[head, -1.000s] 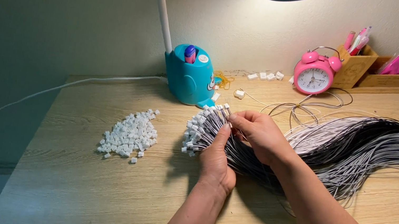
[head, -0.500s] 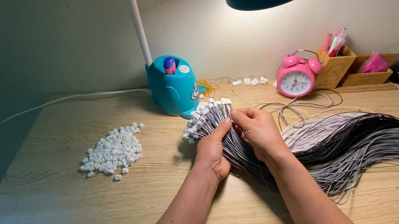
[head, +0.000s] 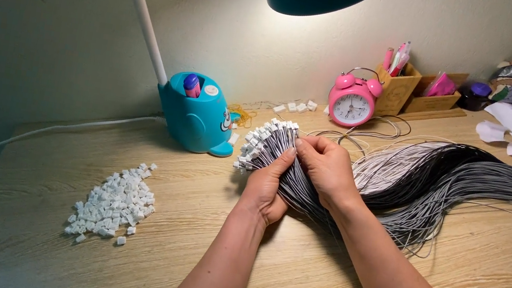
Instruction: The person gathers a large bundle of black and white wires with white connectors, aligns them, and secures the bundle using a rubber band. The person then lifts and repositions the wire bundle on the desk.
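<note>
My left hand [head: 267, 183] and right hand [head: 327, 169] pinch the cord bundle [head: 414, 183] between them — white connectors [head: 113, 200] heaped left on the desk [head: 181, 269].

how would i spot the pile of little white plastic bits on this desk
Start at the teal lamp base at the back of the wooden desk and look toward the near left. The pile of small white pieces lies loose there, left of both hands, apart from the white-tipped cord bundle.
</note>
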